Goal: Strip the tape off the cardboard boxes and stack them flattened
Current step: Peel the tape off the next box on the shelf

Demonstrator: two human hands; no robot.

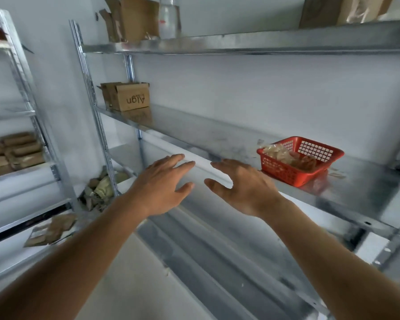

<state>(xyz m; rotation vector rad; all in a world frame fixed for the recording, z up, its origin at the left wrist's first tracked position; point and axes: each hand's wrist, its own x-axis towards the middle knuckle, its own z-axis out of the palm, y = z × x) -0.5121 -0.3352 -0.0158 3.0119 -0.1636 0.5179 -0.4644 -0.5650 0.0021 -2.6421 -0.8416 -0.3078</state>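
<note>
- Your left hand [162, 188] and right hand [245, 188] hang side by side in front of the middle shelf [194, 132], palms down, fingers spread and nearly straight. Neither grip holds anything, and neither touches the shelf as far as you can see.
- The nearest whole box [131, 97] stands at the far left end of that shelf, well apart from both hands, just beside the upright.
- It looks unflattened: sides up, top flaps loose. Its printing reads upside down, so it likely stands inverted. Its long axis runs roughly along the shelf, with the printed face turned toward you.
- Whether tape remains on it is too small to tell.
- Some of the job looks done: brown flattened cardboard [14, 151] lies stacked on the left rack, more pieces [51, 229] on a lower shelf there, and scraps [99, 190] sit low behind the upright.
- More cardboard [134, 18] stands on the top shelf, probably still to handle.
- A red basket [298, 161] holding crumpled clear stuff, perhaps stripped tape, sits just right of your right hand.
</note>
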